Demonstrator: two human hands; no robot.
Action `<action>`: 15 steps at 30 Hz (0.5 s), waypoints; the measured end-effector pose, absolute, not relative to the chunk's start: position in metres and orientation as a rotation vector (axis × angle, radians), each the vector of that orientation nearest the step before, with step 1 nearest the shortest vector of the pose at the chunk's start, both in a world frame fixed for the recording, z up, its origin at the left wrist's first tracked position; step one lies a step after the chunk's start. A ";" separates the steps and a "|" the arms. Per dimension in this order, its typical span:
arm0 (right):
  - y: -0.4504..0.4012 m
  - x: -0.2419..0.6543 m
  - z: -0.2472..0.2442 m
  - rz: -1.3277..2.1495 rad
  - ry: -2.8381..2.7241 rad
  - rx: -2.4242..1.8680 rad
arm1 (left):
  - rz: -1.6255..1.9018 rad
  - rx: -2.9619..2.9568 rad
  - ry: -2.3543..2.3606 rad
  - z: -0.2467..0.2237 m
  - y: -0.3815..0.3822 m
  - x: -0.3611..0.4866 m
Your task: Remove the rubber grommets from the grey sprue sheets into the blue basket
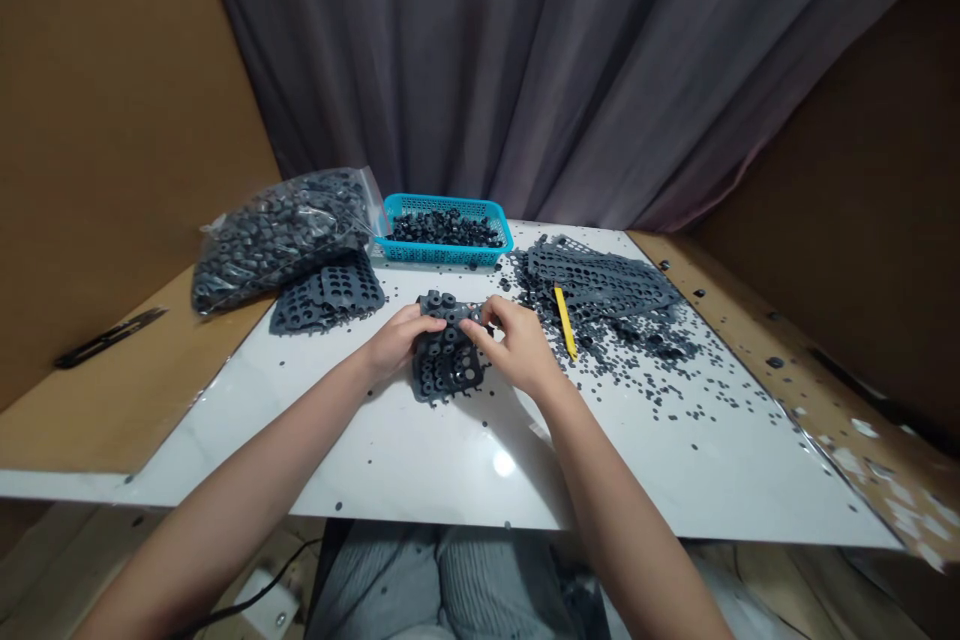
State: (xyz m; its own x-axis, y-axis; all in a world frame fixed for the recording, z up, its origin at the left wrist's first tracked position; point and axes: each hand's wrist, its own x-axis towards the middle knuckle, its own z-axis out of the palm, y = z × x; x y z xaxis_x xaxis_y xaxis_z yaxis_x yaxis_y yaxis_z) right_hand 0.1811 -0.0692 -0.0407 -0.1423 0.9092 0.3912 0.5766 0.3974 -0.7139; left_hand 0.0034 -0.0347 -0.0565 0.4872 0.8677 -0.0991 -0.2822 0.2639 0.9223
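A dark rubber sheet [448, 367] of round, holed parts is held just above the middle of the white table. My left hand [397, 340] is closed on its left edge, thumb lying across the top. At the upper right of the sheet, my right hand [514, 338] pinches with thumb and forefinger; whether a loose part sits between the fingertips is too small to make out. Several open holes show on the sheet's right side, while ring-shaped parts stand on its left side and top.
A turquoise basket [446, 258] of small black parts stands at the back. Left of it, a filled plastic bag [281, 230] leans over stacked sheets [330, 295]. On the right lie perforated sheets [600, 280], a yellow cutter [565, 322] and scattered discs. A black knife [109, 338] lies far left.
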 end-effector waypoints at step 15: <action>-0.061 0.176 -0.054 1.546 -1.579 -0.923 | 0.824 1.493 0.772 -0.066 -0.038 0.005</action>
State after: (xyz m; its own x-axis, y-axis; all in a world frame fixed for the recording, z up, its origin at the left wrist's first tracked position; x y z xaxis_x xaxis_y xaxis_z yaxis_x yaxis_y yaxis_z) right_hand 0.1761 -0.0615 -0.0538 -0.4761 0.8792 0.0162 0.0021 0.0195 -0.9998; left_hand 0.0047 -0.0375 -0.0659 0.5282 0.8469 0.0611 0.0063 -0.0758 0.9971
